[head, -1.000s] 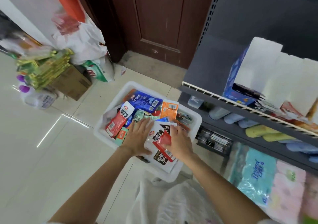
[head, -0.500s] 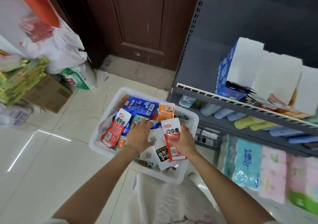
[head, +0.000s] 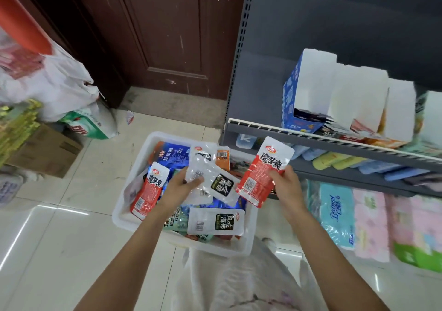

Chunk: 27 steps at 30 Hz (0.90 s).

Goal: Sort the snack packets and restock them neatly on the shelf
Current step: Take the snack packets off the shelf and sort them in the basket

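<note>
A white plastic bin [head: 124,219] on the floor holds several mixed snack packets. My right hand [head: 285,186] grips a red-and-white packet [head: 263,169], lifted above the bin's right edge toward the shelf. My left hand [head: 178,186] pinches white packets with black labels [head: 210,174] over the bin's middle. Another red packet [head: 149,188] leans at the bin's left side, a white one [head: 215,221] lies near the front, and a blue packet [head: 171,155] sits at the back. The grey shelf [head: 334,143] on the right carries open display boxes [head: 311,95].
Lower shelf levels hold pastel sponges [head: 339,162] and wrapped tissue packs [head: 339,215]. A dark wooden door [head: 167,35] stands behind the bin. To the left are white bags [head: 47,83], a cardboard box [head: 47,150] and stacked green packs [head: 16,129]. Glossy tiled floor surrounds the bin.
My right hand has lifted the red packet up and to the right, out of the bin toward the shelf. My left hand has picked up white packets from the pile.
</note>
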Available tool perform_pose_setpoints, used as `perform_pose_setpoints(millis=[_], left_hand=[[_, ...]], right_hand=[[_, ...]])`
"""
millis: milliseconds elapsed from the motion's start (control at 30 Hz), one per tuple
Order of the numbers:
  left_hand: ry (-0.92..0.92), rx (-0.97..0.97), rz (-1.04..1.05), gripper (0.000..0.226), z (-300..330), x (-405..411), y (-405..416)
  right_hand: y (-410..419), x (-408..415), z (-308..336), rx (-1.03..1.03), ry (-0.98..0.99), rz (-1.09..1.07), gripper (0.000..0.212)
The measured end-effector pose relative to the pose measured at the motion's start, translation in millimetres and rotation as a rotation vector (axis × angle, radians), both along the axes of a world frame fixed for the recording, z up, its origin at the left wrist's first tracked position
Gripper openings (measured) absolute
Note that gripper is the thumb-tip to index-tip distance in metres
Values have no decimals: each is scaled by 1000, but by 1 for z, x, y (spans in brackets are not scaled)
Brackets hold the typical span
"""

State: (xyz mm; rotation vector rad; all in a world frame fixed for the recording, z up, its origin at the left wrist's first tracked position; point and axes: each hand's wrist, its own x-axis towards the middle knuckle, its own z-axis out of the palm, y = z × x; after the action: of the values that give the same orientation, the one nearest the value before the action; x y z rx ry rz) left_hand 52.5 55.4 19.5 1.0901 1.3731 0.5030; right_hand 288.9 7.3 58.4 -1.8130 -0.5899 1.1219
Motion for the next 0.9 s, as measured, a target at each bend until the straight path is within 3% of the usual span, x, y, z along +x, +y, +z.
perform_pose_setpoints(millis=[133,367,533,667,733,800,833,900], left_hand=[[-216,-29,265,27,12,4,0],[-224,28,316,32,31,46,-12],[-243,47,316,39,45,83,-25],[-253,107,228,30,60,126,-31],[-259,121,196,31,66,151,-31],[-262,134,183,35,72,179,-31],[-263,140,188,35,75,193,-32],[-278,150,193,33,80,221,-34]], right_hand=[[-8,6,21,45,33,15,14],[-29,24,51,267,-32,70,23],[-39,60,56,238,95,-113,32],[-57,103,60,133,8,-41,69],[-65,127,61,93,-67,-65,54],[-69,155,60,125,-71,-167,20],[-70,172,61,151,-37,-242,15],[-67,205,69,152,-22,-329,25]])
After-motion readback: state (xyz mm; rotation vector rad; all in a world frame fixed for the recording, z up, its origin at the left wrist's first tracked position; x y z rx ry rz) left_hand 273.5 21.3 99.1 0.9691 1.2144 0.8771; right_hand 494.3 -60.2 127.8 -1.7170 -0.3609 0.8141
